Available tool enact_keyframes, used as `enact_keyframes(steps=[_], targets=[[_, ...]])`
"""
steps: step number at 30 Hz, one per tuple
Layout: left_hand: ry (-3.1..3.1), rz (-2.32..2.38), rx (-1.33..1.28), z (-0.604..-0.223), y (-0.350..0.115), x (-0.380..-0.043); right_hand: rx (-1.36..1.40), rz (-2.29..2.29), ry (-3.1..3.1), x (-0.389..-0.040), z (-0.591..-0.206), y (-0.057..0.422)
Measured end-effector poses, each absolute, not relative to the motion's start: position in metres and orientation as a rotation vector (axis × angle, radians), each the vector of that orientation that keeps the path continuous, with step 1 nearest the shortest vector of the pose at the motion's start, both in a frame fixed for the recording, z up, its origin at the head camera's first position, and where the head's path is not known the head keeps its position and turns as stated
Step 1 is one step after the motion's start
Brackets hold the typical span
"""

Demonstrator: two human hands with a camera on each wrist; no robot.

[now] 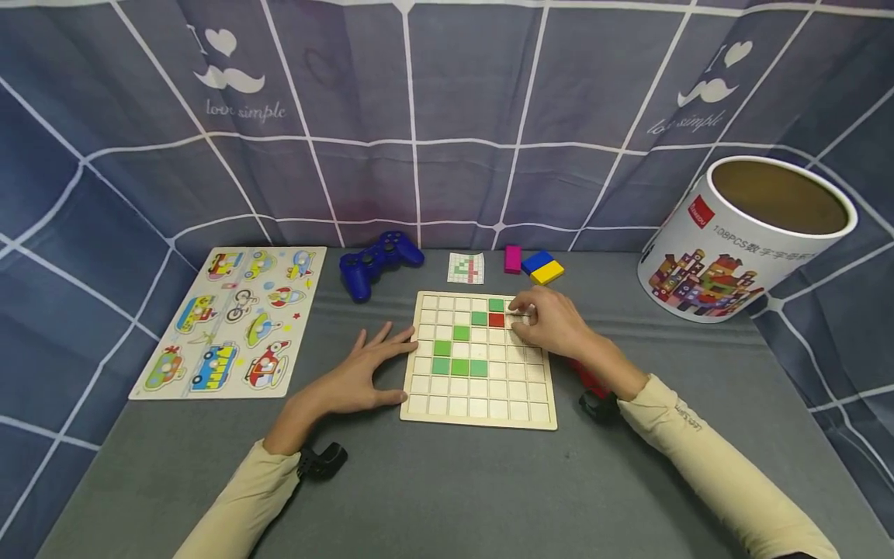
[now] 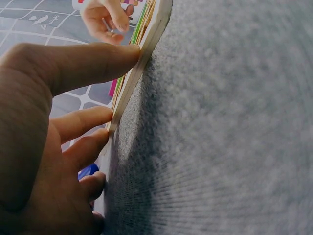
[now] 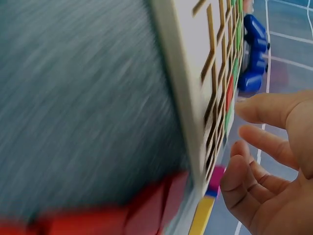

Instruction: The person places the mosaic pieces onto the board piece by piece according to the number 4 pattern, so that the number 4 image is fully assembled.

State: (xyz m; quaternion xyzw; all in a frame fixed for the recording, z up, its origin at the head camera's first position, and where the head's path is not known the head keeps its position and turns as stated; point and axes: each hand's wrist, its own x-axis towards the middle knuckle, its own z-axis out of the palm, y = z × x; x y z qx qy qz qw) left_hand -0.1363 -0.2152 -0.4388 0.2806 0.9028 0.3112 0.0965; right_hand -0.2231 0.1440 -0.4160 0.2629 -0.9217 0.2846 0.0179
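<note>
A wooden grid board lies flat on the grey table, with several green tiles and one red tile in its cells. My left hand steadies its left edge; the thumb and fingertips touch the rim, as the left wrist view also shows. Over the board's upper right corner hovers my right hand, beside the red tile. In the right wrist view its thumb and fingers are bent and apart, with no piece visible between them. Red blocks lie below the right wrist, partly hidden by it in the head view.
Behind the board lie a small pattern card, a magenta block, a blue block and a yellow block. A blue game controller and a vehicle puzzle board are leftward. A large white tub stands back right.
</note>
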Motion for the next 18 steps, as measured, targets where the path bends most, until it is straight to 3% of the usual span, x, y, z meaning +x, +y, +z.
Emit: enact_keyframes(steps=[18], targets=[[2.666, 0.919, 0.821, -0.439, -0.216, -0.136, 0.744, 0.722, -2.983, -0.2, -0.41, 0.23]])
